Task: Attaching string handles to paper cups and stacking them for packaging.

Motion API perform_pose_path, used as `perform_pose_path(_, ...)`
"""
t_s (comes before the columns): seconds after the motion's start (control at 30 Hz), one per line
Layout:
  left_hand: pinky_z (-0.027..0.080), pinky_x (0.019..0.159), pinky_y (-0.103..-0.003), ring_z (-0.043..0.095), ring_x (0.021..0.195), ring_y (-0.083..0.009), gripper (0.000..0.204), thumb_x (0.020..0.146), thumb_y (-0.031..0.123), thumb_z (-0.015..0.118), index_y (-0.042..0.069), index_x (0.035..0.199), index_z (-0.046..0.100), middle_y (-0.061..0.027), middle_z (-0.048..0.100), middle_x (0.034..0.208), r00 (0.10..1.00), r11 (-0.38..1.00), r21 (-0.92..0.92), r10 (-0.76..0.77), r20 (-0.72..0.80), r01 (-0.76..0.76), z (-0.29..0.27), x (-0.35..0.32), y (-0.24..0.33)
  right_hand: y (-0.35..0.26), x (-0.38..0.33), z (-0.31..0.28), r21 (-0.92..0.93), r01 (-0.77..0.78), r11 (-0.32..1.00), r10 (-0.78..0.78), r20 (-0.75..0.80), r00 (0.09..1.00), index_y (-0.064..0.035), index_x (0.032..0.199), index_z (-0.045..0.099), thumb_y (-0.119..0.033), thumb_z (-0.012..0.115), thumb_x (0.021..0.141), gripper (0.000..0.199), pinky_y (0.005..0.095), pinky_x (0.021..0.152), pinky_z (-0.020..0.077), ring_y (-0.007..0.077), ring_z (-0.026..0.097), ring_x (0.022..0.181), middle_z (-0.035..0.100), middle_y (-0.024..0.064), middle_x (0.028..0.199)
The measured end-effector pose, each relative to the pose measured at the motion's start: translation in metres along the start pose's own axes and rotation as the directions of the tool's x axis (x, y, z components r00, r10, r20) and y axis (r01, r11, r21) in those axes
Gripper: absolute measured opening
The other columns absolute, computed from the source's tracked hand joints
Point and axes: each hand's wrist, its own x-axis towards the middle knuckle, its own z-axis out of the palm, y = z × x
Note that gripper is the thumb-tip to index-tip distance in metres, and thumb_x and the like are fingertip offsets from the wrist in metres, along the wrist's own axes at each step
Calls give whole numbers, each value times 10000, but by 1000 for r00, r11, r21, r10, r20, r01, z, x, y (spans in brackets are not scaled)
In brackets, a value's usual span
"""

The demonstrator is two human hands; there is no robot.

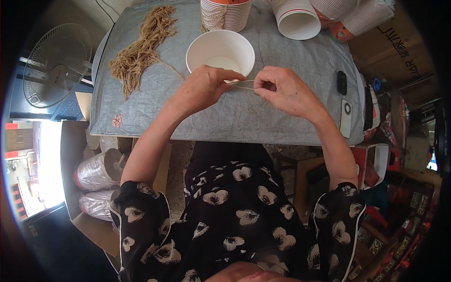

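A short length of tan string [245, 84] is stretched between my two hands just above the grey table cover [225, 117]. My left hand [206, 87] pinches its left end, and my right hand [282, 89] pinches its right end. Right behind the hands stands an open white paper cup [220, 50], its near rim touching the string. A thin strand runs from the cup's left side back to a loose bundle of tan strings [143, 47] lying at the table's far left.
Stacks of paper cups stand at the far edge [225, 14] and lie tipped at the far right [296, 19]. A small black device [341, 82] and a white one [346, 117] lie at the right edge. A fan [56, 63] stands left; foil-wrapped rolls [96, 171] fill a box below.
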Motion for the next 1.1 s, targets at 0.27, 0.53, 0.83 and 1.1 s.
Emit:
perform_pose_path(0.27, 535, 679, -276, 642, 768, -106, 349, 1011, 150, 609, 42, 1343, 618, -63, 755, 993, 971, 913, -404, 35, 237, 65, -5, 24, 22, -5, -5, -6, 139, -45, 989, 45, 5, 999, 16, 874, 638, -50, 650, 898, 71, 332, 669, 511, 147, 606, 686, 642, 71, 727)
perform_pose_path(0.53, 523, 679, -216, 648, 797, -63, 309, 1031, 177, 591, 23, 1296, 636, -37, 748, 934, 945, 770, -600, -13, 327, 218, 0, 30, 11, 14, -13, -3, 420, -77, 904, 88, -7, 996, -2, 932, 648, -57, 623, 958, 65, 253, 654, 515, 74, 602, 701, 652, 3, 781)
perform_pose_path(0.83, 548, 825, -217, 679, 877, -70, 305, 1017, 87, 614, -13, 1306, 603, -51, 742, 953, 983, 658, -747, 57, 172, 92, 16, 23, 10, 16, -15, -2, 393, -106, 913, 155, -97, 983, -1, 943, 647, -110, 618, 1002, 127, 231, 625, 513, 65, 601, 682, 646, 6, 763)
perform_pose_path(1.1, 558, 784, -242, 672, 856, -77, 181, 1007, 120, 646, -34, 1092, 689, -44, 734, 931, 985, 857, -498, -63, 159, 135, 5, 7, -9, 6, -2, 23, 432, -97, 897, 148, -85, 985, 4, 911, 639, -109, 611, 998, 146, 237, 573, 485, 69, 591, 649, 648, 18, 728)
